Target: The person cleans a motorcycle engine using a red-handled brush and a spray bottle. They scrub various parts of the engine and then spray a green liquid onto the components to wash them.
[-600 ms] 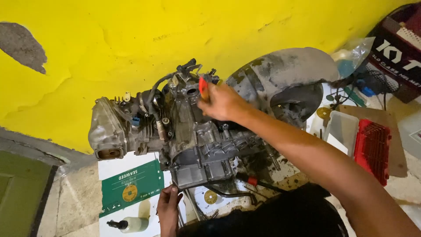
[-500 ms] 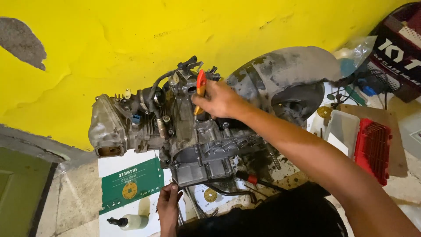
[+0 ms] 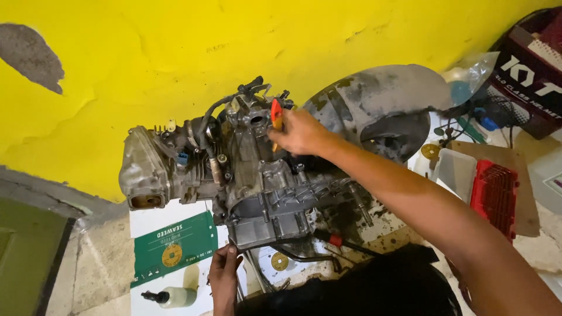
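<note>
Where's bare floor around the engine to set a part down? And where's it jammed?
Free: pale floor left of the green carton, toward the wall step, and white sheet between the carton and the engine. Crowded: right of the engine, with the red finned cover, clear tub, bags. Near the left hand, cables and a spray bottle.

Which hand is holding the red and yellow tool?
The right hand, up on top of the engine, grips the screwdriver. The left hand rests low by the engine's bottom edge.

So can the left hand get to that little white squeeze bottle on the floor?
Probably yes. The left hand rests at the engine's lower edge, and the white squeeze bottle lies close beside it on the white sheet with nothing between them.
</note>
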